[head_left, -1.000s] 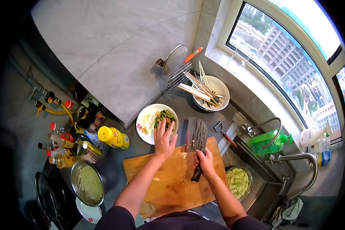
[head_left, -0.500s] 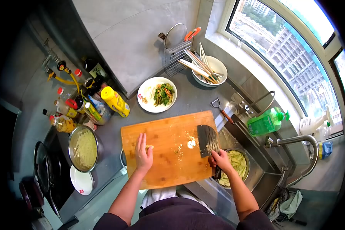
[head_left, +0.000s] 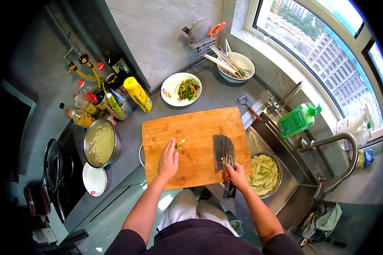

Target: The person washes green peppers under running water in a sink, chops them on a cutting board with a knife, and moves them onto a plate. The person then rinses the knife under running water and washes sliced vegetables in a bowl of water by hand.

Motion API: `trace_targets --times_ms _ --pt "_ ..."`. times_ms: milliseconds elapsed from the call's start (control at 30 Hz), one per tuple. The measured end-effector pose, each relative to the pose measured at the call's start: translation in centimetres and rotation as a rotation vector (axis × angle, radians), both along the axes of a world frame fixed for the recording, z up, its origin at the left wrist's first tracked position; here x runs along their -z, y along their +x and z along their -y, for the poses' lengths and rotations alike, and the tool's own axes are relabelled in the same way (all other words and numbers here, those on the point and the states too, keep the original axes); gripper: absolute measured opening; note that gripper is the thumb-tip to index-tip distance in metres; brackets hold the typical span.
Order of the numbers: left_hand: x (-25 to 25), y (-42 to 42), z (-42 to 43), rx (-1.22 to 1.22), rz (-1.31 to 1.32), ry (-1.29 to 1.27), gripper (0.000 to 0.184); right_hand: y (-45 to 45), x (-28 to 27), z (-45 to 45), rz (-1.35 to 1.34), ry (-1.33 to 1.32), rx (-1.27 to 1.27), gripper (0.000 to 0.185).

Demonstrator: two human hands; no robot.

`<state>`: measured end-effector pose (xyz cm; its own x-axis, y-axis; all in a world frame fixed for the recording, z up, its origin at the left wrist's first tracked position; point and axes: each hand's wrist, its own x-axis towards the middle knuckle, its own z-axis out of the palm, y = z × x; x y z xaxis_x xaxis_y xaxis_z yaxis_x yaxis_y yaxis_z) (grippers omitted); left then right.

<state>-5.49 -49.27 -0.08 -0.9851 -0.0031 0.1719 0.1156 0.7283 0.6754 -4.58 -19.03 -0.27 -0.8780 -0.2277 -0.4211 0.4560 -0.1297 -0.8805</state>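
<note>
My right hand (head_left: 236, 176) is wrapped round the black handle of a cleaver (head_left: 224, 153), whose broad blade lies over the right part of the wooden cutting board (head_left: 191, 127). On the board's left part rests my left hand (head_left: 169, 160), held edge-on with fingers stretched out and holding nothing. Small food scraps (head_left: 180, 143) lie just beside its fingertips, and fine crumbs are scattered between the hand and the blade. Beyond the board stands a white plate (head_left: 169, 98) with chopped greens (head_left: 188, 89) and pale pieces on it.
Shredded vegetable fills a metal bowl (head_left: 113, 158) at left, near bottles (head_left: 84, 103) and a yellow container (head_left: 138, 94). Sliced vegetable fills another bowl (head_left: 279, 178) by the sink (head_left: 295, 196). A chopstick bowl (head_left: 250, 63), a peeler (head_left: 254, 113) and green soap (head_left: 297, 120) stand beyond.
My left hand has left the plate and come down to the board. The cleaver went right, then back left across the board. The view has shifted, showing more of the floor.
</note>
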Motion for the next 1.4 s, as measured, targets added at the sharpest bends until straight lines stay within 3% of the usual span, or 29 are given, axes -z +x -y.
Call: trace_targets --times_ms 200,300,500,667,733,867,967,1400 --pt "1.0 -1.7 1.5 0.010 -0.049 -0.142 0.056 3.2 1.1 4.7 0.075 0.087 0.086 0.017" --pt "1.2 -1.1 2.3 -0.012 -0.064 -0.129 0.059 3.8 2.2 9.8 0.066 -0.020 0.138 0.017" --pt "1.5 -0.4 3.4 0.136 -0.046 -0.280 0.066 3.0 1.2 16.5 0.119 -0.014 0.177 0.019" --pt "2.5 -1.8 1.8 0.155 -0.084 -0.099 0.062 3.5 1.0 19.8 0.109 0.030 0.193 0.019" --pt "2.8 -2.0 1.4 0.169 -0.110 0.043 0.060 3.8 1.7 20.6 0.146 -0.079 0.201 0.020" --pt "2.9 -1.1 1.4 0.285 -0.125 0.123 0.057 4.9 1.7 19.8 0.182 -0.271 0.196 0.024" --pt "0.2 0.7 -0.5 0.440 -0.118 -0.003 0.056 7.4 1.2 17.8 0.129 -0.342 0.229 0.026" --pt "-3.5 7.6 -15.5 0.957 -0.181 -0.137 0.058 18.8 -1.6 7.9 0.164 -0.433 0.766 0.018"
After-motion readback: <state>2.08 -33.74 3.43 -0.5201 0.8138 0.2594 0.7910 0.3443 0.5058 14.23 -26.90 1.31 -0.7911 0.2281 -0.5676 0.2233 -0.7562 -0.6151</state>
